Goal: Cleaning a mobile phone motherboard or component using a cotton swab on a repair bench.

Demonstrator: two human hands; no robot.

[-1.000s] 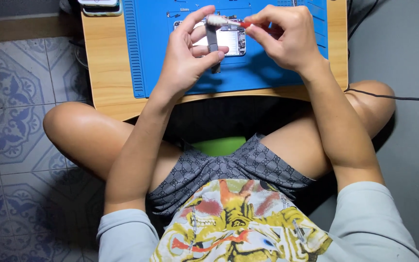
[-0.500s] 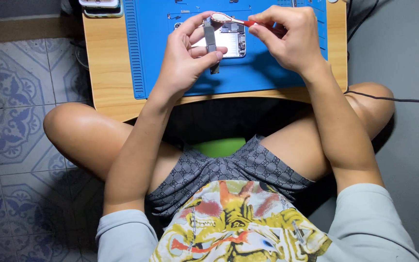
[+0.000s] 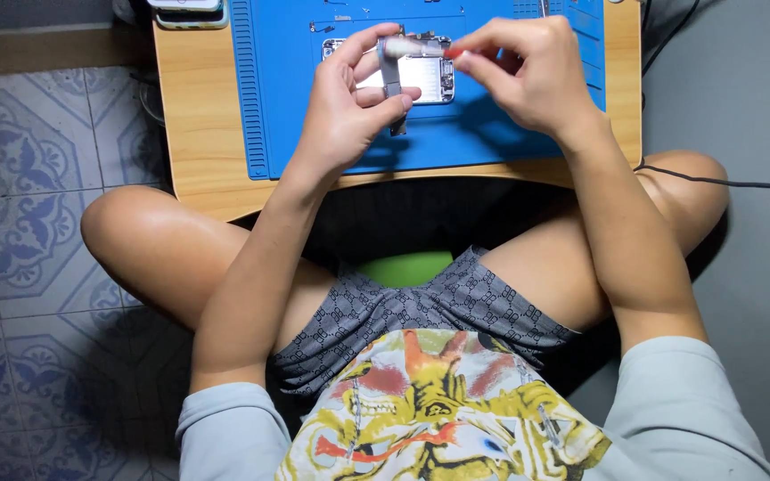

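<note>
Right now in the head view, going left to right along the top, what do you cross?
Patterned floor tiles → bare wood edge of the small table → blue work mat → left hand → opened phone → right hand → black cable over the grey floor.

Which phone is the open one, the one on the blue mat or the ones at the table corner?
The opened phone on the blue mat, between both hands. Its insides show, while the phones at the corner are closed.
</note>
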